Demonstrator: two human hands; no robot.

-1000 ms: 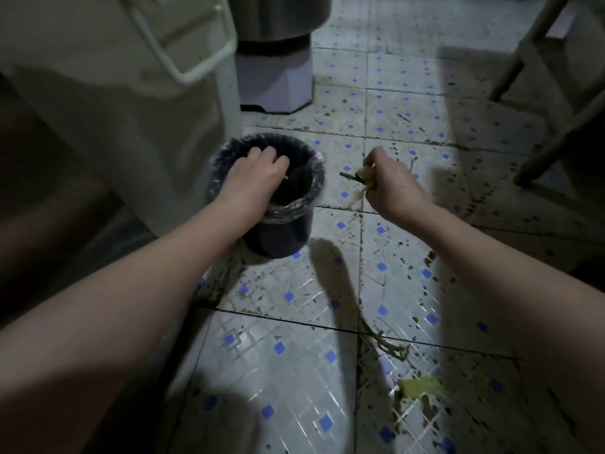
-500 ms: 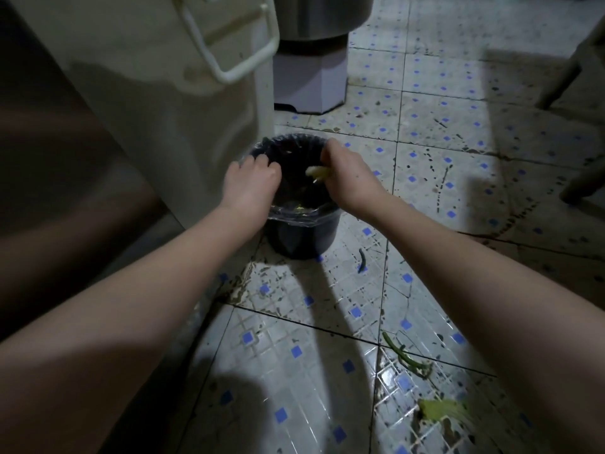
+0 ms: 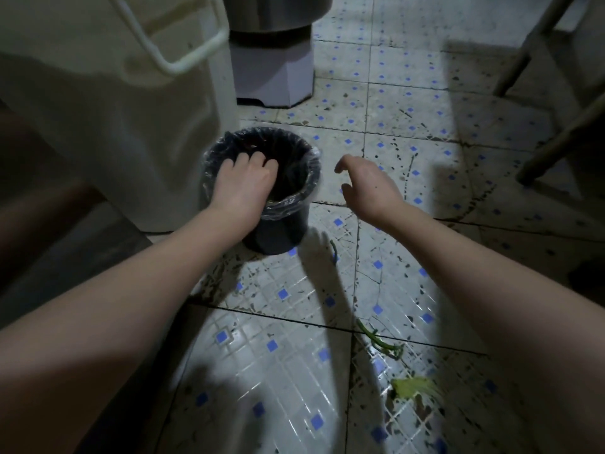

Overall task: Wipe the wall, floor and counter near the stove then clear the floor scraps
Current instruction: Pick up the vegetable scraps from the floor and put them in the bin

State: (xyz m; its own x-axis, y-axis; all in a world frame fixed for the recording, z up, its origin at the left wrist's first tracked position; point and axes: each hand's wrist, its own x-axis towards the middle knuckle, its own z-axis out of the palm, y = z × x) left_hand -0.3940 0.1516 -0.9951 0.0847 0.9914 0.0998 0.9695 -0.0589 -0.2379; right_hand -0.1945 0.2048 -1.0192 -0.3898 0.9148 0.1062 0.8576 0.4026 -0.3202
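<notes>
Scraps lay on the floor (image 3: 288, 355), so the job looked like it was in its last part, the picking up of bits. The small bin (image 3: 278, 234) stood on the tiles right beside a big white tub (image 3: 131, 126), close to the person, likely so each bit had only a short way to go. The left hand (image 3: 242, 185) rested on the near edge of the bin, with its fingers (image 3: 258, 158) bent down over the edge into the dark inside. It seemed to hold the bin steady so it would not tip or slide. The right hand (image 3: 370, 188) hung in the air just to the right of the bin, not touching it. Its fingers were loose and a little bent, and they held nothing. It looked ready to go and get a bit.

The bin was dark and round, with a thin shiny bag (image 3: 314, 158) folded over its top. What was in it was too dark to tell. Three scraps showed on the floor. A short green bit (image 3: 334, 249) lay just beside the bin's foot. A long bent green stalk (image 3: 379, 342) lay nearer the person, and a torn yellow-green leaf (image 3: 414, 388) lay near the stalk. The tiles were pale with little blue squares and many dark specks and smears, so the floor did not look clean yet.
</notes>
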